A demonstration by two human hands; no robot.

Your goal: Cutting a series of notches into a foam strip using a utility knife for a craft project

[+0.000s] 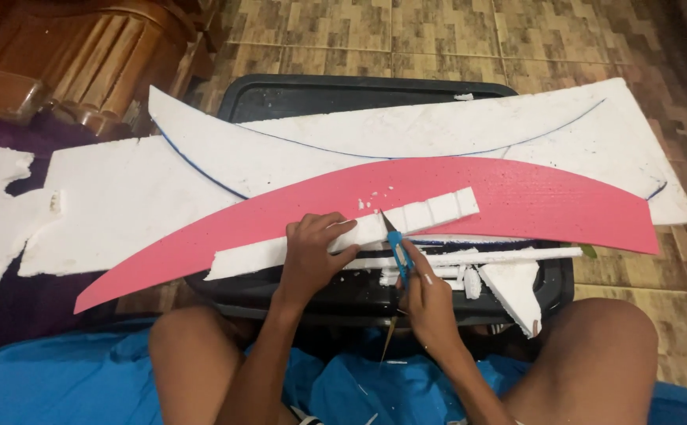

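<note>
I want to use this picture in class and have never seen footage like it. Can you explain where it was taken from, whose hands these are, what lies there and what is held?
There is one picture, from a camera worn on a person's head, looking down at their own bare hands and knees. The person sits on a tiled floor with a black bin lid before them as a work surface. Across it lie white foam sheets with blue curved lines and a long curved pink foam piece. The left hand presses down a notched white foam strip. The right hand holds a blue cutter, its blade at the strip. Foam scraps lie nearby.
</note>
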